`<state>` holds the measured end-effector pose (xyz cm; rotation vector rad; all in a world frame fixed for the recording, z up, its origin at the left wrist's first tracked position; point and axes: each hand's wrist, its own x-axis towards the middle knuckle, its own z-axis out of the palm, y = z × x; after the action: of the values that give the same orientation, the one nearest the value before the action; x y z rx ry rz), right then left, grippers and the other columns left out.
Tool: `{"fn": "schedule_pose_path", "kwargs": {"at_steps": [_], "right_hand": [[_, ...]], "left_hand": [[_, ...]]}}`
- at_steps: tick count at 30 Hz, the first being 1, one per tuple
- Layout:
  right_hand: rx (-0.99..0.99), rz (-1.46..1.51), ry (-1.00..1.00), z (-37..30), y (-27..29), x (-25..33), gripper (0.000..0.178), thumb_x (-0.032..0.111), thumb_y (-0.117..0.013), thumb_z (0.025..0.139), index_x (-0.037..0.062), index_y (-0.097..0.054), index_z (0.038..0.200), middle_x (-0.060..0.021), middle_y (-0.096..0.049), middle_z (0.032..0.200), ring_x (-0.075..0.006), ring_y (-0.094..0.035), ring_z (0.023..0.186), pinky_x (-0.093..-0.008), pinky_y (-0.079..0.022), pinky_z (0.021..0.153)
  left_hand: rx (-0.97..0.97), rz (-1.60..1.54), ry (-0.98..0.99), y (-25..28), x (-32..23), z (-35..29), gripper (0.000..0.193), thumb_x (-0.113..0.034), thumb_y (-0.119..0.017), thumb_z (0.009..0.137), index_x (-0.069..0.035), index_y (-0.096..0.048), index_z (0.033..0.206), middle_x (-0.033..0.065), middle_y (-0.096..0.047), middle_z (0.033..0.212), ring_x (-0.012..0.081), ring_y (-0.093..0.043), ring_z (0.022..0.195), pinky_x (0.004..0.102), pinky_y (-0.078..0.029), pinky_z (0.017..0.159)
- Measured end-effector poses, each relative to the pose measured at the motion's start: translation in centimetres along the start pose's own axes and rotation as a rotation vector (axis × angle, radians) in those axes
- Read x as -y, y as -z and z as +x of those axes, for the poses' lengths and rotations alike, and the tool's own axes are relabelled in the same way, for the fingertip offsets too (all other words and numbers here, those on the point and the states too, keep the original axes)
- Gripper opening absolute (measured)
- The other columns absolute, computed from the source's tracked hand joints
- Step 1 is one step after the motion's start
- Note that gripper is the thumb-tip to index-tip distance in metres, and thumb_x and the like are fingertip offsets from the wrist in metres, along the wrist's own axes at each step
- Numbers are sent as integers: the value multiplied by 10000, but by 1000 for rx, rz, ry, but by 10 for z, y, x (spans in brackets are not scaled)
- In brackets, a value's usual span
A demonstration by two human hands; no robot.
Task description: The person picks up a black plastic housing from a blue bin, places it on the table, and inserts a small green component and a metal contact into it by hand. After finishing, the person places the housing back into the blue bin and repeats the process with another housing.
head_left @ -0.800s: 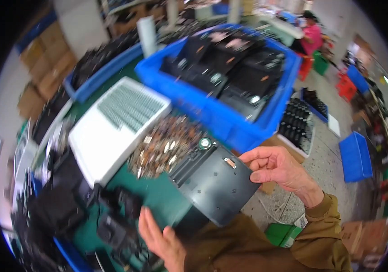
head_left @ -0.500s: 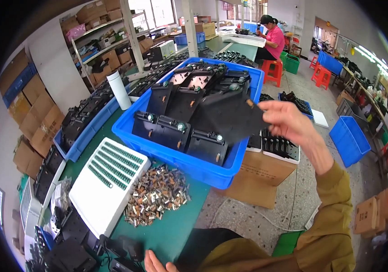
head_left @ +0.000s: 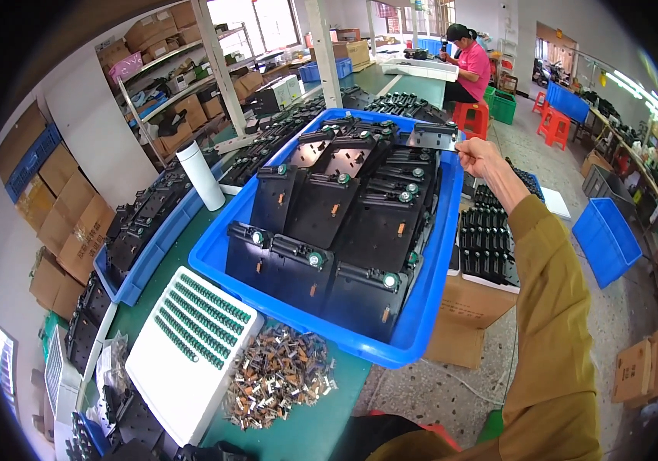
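Observation:
My right hand [head_left: 484, 160] reaches out to the far right corner of the blue plastic bin [head_left: 286, 316]. Its fingers are pinched on the edge of a flat black plate [head_left: 431, 136], which slants over the bin's rim and catches the light. Overlapping black plates with round green-and-metal parts fill the bin, among them one black plate [head_left: 363, 300] at the near end. Most of these carry a small brown piece. My left hand is out of the picture.
Left of the bin stand a white bottle [head_left: 200, 177] and a white foam tray [head_left: 171, 365] with rows of green parts. Small metal-and-brown pieces [head_left: 279, 376] lie heaped beside it. More black parts [head_left: 490, 246] sit right of the bin. A person in pink [head_left: 473, 65] works far back.
My right hand has carried the black plate away from me to the bin's far right corner. The plates it covered now show. My left hand has left the lower edge of the picture.

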<state>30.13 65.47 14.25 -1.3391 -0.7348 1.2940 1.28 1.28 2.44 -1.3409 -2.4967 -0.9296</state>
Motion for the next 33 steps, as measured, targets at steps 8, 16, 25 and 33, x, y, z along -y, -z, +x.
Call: {"fn": "schedule_pose_path", "kwargs": {"at_steps": [8, 16, 25, 33], "right_hand": [[-74, 14, -8, 25, -29, -5, 121, -88, -689, 844, -18, -617, 777, -95, -601, 642, -128, -544, 443, -242, -424, 364], [-4, -50, -58, 38, -40, -14, 156, -68, -702, 849, 6, -606, 750, -79, -591, 621, -119, -539, 435, -233, -428, 368], [21, -213, 31, 35, -38, -16, 137, -4, -733, 849, 15, -636, 754, -67, -602, 636, -128, -576, 477, -264, -445, 382], [82, -728, 605, 51, 3, -16, 268, 298, -725, 853, 76, -632, 733, -24, -581, 625, -134, -567, 534, -280, -429, 469]], "left_hand": [[31, 48, 13, 2, -7, 4, 448, -280, -458, 1066, 58, -563, 1340, 272, -529, 1340, 458, -512, 1189, 513, -401, 1022], [35, 74, -23, 2, -7, 10, 432, -259, -456, 1065, 64, -572, 1327, 267, -546, 1329, 455, -518, 1190, 519, -398, 1031], [15, 86, -24, 1, -13, 6, 424, -259, -477, 1057, 59, -589, 1313, 259, -565, 1319, 448, -528, 1192, 518, -407, 1034], [33, 129, 79, -9, -6, 5, 558, -398, -452, 1049, 92, -591, 1276, 271, -563, 1337, 435, -529, 1228, 499, -402, 1066]]}}
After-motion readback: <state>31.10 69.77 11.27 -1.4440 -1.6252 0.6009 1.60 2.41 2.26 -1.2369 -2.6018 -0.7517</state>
